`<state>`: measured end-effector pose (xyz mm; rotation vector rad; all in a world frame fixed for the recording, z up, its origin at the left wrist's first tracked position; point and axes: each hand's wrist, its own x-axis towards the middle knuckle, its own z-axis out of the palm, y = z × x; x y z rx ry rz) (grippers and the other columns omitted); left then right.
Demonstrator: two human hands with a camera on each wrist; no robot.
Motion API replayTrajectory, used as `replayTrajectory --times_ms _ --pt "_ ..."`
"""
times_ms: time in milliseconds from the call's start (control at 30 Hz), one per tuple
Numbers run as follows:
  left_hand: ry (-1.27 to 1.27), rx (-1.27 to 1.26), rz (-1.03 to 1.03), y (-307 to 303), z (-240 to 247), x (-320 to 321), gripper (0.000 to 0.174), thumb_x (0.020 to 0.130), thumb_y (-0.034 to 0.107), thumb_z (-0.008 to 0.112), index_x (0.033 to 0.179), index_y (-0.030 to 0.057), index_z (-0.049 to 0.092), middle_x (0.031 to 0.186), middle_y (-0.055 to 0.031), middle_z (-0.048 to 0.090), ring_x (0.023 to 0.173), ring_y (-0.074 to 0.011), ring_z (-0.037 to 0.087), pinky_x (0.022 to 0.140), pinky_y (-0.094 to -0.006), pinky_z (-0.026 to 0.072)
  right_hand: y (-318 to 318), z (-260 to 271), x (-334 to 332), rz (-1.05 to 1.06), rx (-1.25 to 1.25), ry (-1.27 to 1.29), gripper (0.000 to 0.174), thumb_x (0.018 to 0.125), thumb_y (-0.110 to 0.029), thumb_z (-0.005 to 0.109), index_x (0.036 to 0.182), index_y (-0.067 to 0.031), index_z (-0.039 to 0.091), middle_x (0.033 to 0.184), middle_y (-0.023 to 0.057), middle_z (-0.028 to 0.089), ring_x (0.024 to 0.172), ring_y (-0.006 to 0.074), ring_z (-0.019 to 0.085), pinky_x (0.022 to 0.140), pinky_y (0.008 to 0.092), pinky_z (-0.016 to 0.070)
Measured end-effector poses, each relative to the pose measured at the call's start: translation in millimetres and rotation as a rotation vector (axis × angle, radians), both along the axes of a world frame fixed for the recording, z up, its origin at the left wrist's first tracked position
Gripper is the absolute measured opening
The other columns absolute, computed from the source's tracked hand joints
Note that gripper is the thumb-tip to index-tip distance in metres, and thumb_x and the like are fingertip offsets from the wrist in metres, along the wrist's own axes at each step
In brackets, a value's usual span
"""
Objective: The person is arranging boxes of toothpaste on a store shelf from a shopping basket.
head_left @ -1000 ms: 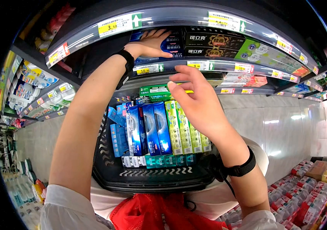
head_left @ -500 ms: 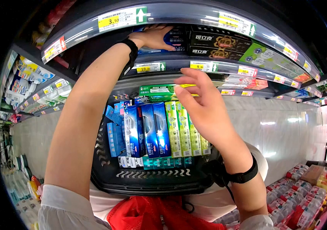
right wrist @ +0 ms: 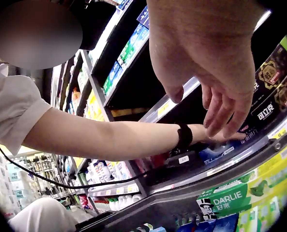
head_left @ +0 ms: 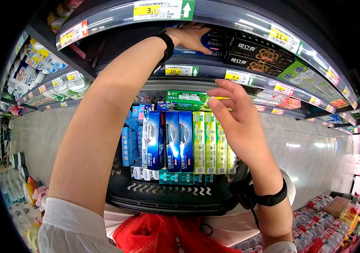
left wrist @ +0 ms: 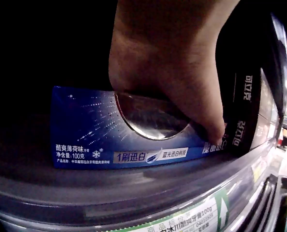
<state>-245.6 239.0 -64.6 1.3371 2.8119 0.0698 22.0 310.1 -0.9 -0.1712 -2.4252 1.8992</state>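
On the shelf, my left hand [head_left: 190,39] rests on a blue toothpaste box [left wrist: 85,125], fingers spread toward the back. Its thumb lies over the box's right front end in the left wrist view; the other fingertips are hidden there. My right hand [head_left: 241,120] hovers over the basket's right side, fingers loosely bent and holding nothing, near a green Darlie box [head_left: 184,98]. Blue boxes [head_left: 172,141] and lime-green boxes [head_left: 210,145] stand packed in the black basket [head_left: 167,199].
Black boxes [head_left: 258,52] stand right of the blue one on the shelf. A shelf edge with price tags [head_left: 230,19] runs above my left hand. Smaller light-blue boxes [head_left: 130,145] fill the basket's left side. Wrapped bottles [head_left: 315,227] stand on the floor at the lower right.
My left hand has gone deeper beneath the upper shelf edge, its fingers now less visible. The head view has shifted, moving the shelf rightward. My right hand keeps its loose shape over the basket.
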Motion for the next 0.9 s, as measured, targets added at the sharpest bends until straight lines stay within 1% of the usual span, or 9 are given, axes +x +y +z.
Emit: replayTrajectory --times_ms 267,333,433,600,667,700,767,833,900 --pt "0.01 -0.015 0.02 1 -2 -1 0.095 0.065 0.059 0.06 0.136 0.0074 0.023 0.138 -0.0184 0.024 0.128 -0.0328 0.023 0.104 -0.0393 0.0223 -2 -3 0 0.008 0.009 0.01 0.037 0.086 -0.011 0.053 0.118 0.0005 0.04 0.104 0.0092 0.054 0.09 0.0123 0.053 0.074 0.0235 0.0438" --pt "0.023 -0.027 0.013 2 -1 -1 0.095 0.065 0.06 0.06 0.136 0.0073 0.022 0.138 -0.0183 0.024 0.128 -0.0326 0.023 0.105 -0.0389 0.0218 -4 -4 2 -0.017 0.019 0.067 0.041 0.082 -0.018 0.057 0.113 0.0041 0.042 0.096 0.0148 0.058 0.081 0.0209 0.058 0.068 0.0303 0.0462" --pt "0.004 -0.009 -0.016 0 0 -3 0.095 0.066 0.059 0.06 0.136 0.0069 0.021 0.139 -0.0183 0.023 0.129 -0.0322 0.021 0.105 -0.0381 0.0205 -3 0 1 0.041 0.043 -0.008 0.038 0.085 -0.013 0.054 0.118 0.0013 0.04 0.103 0.0097 0.055 0.089 0.0125 0.053 0.074 0.0239 0.0443" --pt "-0.069 0.163 -0.175 -5 2 -6 0.088 0.069 0.058 0.058 0.135 0.0098 0.026 0.137 -0.0167 0.028 0.127 -0.0306 0.027 0.104 -0.0375 0.0235 6 1 -1 -0.01 0.05 0.036 0.037 0.085 -0.014 0.054 0.116 0.003 0.042 0.101 0.0102 0.056 0.087 0.0127 0.054 0.074 0.0231 0.0439" --pt "-0.022 0.282 -0.165 -15 18 22 0.07 0.076 0.049 0.057 0.128 0.0065 0.037 0.126 -0.0182 0.043 0.116 -0.0315 0.042 0.096 -0.0351 0.0348 11 2 -2 -0.029 0.034 0.067 0.037 0.085 -0.015 0.054 0.115 0.0037 0.043 0.1 0.0104 0.056 0.087 0.0127 0.055 0.074 0.0228 0.0437" --pt "0.16 0.489 -0.407 -23 17 32 0.049 0.079 0.038 0.058 0.113 0.0036 0.05 0.112 -0.0167 0.053 0.103 -0.0308 0.051 0.086 -0.0347 0.0417 13 4 -2 -0.045 0.012 0.096 0.037 0.085 -0.015 0.054 0.115 0.0041 0.043 0.1 0.0107 0.056 0.087 0.0125 0.055 0.075 0.0226 0.0435" --pt "-0.037 0.571 -0.479 -45 31 83 0.024 0.074 0.021 0.064 0.088 0.0039 0.057 0.087 -0.0109 0.057 0.085 -0.028 0.056 0.076 -0.0349 0.0446 17 6 -1 -0.064 -0.02 0.141 0.037 0.085 -0.015 0.055 0.114 0.0047 0.044 0.1 0.0109 0.056 0.088 0.0122 0.055 0.076 0.0222 0.0429" --pt "-0.155 0.382 -0.48 -72 27 140 0.024 0.069 0.013 0.065 0.09 0.004 0.057 0.088 -0.0116 0.057 0.084 -0.0296 0.055 0.074 -0.0367 0.0446 17 7 0 -0.07 -0.037 0.143 0.037 0.085 -0.015 0.055 0.114 0.0046 0.044 0.1 0.0108 0.056 0.089 0.0122 0.055 0.077 0.0222 0.0427" --pt "-0.368 0.224 -0.521 -97 8 191 0.032 0.065 0.013 0.066 0.095 0.0058 0.056 0.093 -0.0107 0.057 0.089 -0.028 0.054 0.08 -0.0396 0.0417 15 5 0 -0.063 -0.04 0.144 0.037 0.084 -0.016 0.055 0.114 0.0042 0.045 0.1 0.0103 0.056 0.089 0.0123 0.055 0.077 0.0221 0.0423"
